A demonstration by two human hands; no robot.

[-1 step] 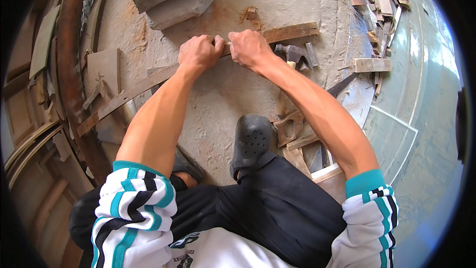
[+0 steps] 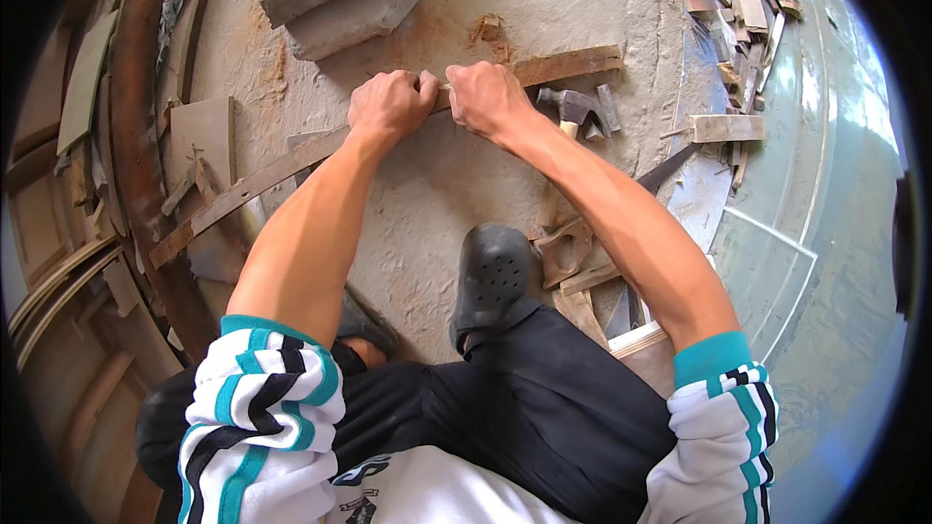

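A long, narrow wooden strip (image 2: 262,178) runs from the lower left up to the far right, low over the concrete floor. My left hand (image 2: 391,105) is closed round its middle. Close beside it, with a small gap between the two fists, my right hand (image 2: 485,100) grips the same strip. The strip's right end extends beyond my right hand. Just below that end lies a hammer (image 2: 575,107), its handle partly hidden by my right forearm. A handsaw (image 2: 565,252) with a wooden handle lies under the same forearm, its dark blade (image 2: 670,168) showing on the far side.
Concrete blocks (image 2: 340,0) stand at the far left of centre. Boards and a long brown beam (image 2: 136,97) line the left side. Wood offcuts (image 2: 748,0) are piled at the right, with a short block (image 2: 728,128) nearby. My dark clog (image 2: 493,277) is below my hands.
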